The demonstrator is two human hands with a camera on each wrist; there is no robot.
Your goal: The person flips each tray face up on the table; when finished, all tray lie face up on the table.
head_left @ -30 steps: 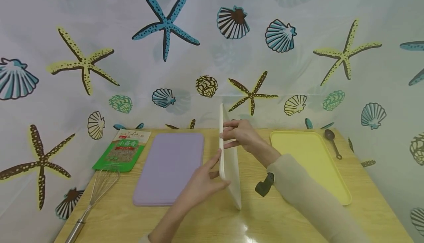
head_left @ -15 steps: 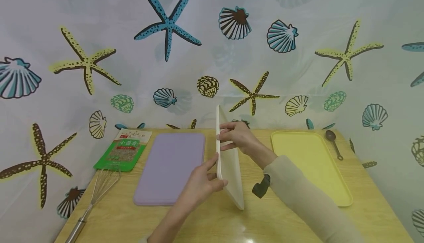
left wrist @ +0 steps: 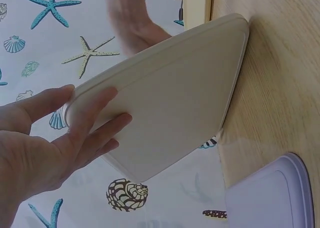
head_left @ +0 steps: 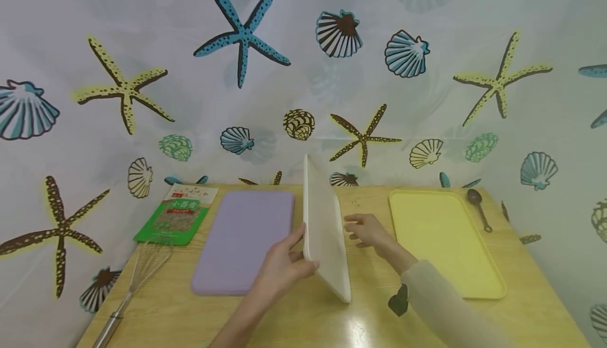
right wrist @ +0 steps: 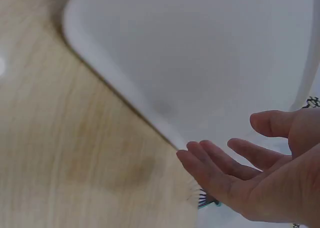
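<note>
A white tray [head_left: 326,232] stands on edge at the middle of the table, its lower side on the wood. My left hand [head_left: 283,266] grips its near upright edge, thumb on the right face and fingers on the left face. The left wrist view shows those fingers spread against the flat face of the tray [left wrist: 170,103]. To the right of the tray, my right hand [head_left: 370,233] hovers low with loosely bent fingers and holds nothing. In the right wrist view its fingertips are close to the tray's lower edge; whether they touch it I cannot tell.
A purple tray [head_left: 244,242] lies to the left, a yellow tray [head_left: 443,242] to the right. Beyond them are a green seed packet [head_left: 175,219], a wire whisk [head_left: 124,303] and a dark spoon [head_left: 480,210]. A patterned curtain [head_left: 284,89] closes off the back.
My right hand has let go of the tray's upper part and moved down and to the right. The tray, still in my left hand, has shifted slightly left and its right face shows more.
</note>
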